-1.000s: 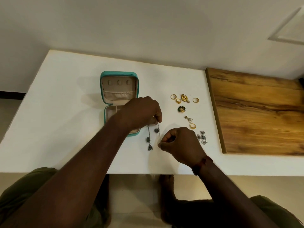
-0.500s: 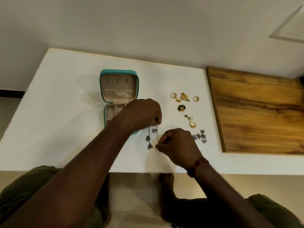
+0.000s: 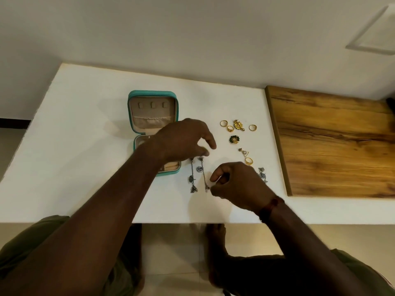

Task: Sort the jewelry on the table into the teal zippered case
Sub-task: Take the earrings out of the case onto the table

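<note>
The teal zippered case lies open on the white table, showing its beige lining. Just right of the case, a silver charm chain runs in two strands. My left hand holds the chain's top fold at thumb and fingers, index finger lifted, and covers part of the case's lower tray. My right hand pinches the lower end of the right strand. Further right lie gold rings, a gold flower piece, a green flower piece, a triangle earring and a silver cluster.
A wooden board covers the table's right part, its left edge close to the loose jewelry. The table's front edge runs just below my right wrist. A wall stands behind the table.
My left hand has spread its fingers and lifted the index finger. My right hand has barely moved, still pinching the chain's lower end.
</note>
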